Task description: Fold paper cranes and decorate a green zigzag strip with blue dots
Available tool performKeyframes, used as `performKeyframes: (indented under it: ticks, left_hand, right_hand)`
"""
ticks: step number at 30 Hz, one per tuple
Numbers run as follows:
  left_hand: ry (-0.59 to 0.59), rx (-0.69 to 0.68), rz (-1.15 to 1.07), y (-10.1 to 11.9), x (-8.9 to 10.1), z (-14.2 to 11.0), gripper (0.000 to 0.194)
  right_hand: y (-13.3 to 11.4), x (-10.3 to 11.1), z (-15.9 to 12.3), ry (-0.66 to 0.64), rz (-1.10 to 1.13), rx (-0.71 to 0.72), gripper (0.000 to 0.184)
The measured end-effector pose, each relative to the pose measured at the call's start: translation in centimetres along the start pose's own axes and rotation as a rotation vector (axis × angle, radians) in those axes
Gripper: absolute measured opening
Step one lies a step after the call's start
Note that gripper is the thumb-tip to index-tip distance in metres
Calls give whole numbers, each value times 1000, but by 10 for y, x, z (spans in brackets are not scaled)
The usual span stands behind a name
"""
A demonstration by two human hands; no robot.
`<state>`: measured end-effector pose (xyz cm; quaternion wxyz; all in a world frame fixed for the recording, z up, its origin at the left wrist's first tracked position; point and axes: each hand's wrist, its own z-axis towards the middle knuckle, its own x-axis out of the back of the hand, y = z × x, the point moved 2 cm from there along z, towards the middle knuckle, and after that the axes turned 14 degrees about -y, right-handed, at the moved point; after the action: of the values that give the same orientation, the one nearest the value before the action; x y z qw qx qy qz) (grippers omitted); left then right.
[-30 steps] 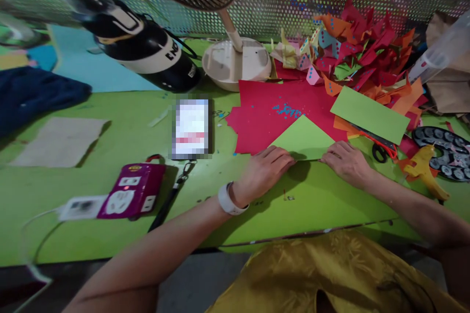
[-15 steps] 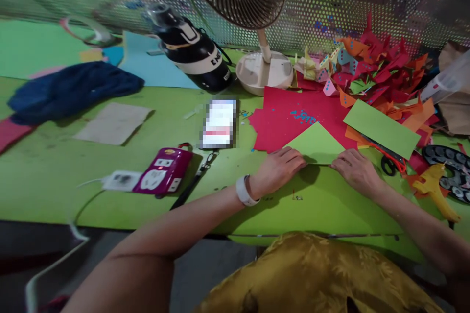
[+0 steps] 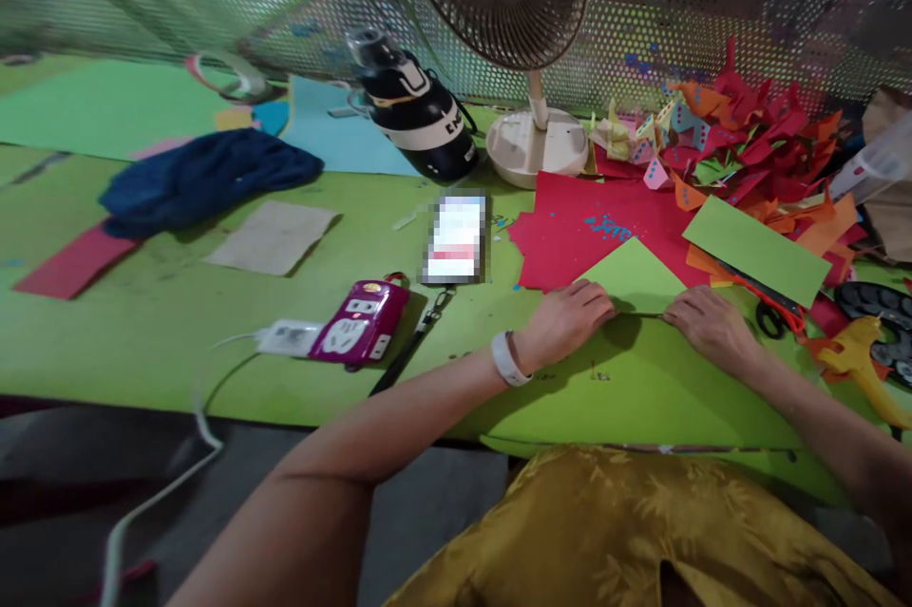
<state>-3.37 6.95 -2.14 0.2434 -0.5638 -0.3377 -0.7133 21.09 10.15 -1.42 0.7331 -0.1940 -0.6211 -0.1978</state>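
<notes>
A light green sheet of paper, folded to a point at its far side, lies partly over red paper. My left hand, with a white band at the wrist, is closed on the near left corner of the green sheet. At the near right corner my right hand pinches the same sheet. The near edge between the hands is raised a little and casts a shadow on the table. My fingertips are partly hidden by the backs of my hands.
Right of my hands lie a green paper strip, scissors and a yellow glue gun. Behind are folded paper pieces, a fan and a bottle. Leftward are a phone and a purple power strip.
The whole view has shifted, so everything appears further right. Both hands keep their hold on the green sheet, whose shape looks much the same.
</notes>
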Motion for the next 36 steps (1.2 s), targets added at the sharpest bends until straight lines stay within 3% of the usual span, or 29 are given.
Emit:
performKeyframes:
  ticks: [8, 13, 22, 26, 29, 32, 34, 36]
  left_hand:
    - [-14, 13, -91, -4, 9, -2, 33]
    - [-53, -13, -31, -12, 21, -4, 34]
    - [-255, 0, -163, -55, 62, -10, 42]
    - [-279, 9, -173, -79, 72, -20, 47]
    - [-204, 103, -23, -90, 82, -29, 54]
    - [-58, 295, 77, -83, 93, -31, 48]
    - [124, 295, 37, -66, 95, -26, 35]
    - [176, 171, -60, -43, 87, -18, 22]
  right_hand:
    - [0, 1, 2, -44, -33, -72, 30]
    - [0, 4, 1, -50, -20, -86, 31]
    - [11, 11, 2, -90, 170, -130, 30]
    - [14, 9, 2, -78, 247, -143, 31]
    - [15, 7, 2, -68, 269, -157, 32]
    - [14, 6, 1, -45, 269, -153, 32]
    - [12, 7, 1, -38, 255, -145, 32]
    - [8, 8, 2, -38, 210, -131, 34]
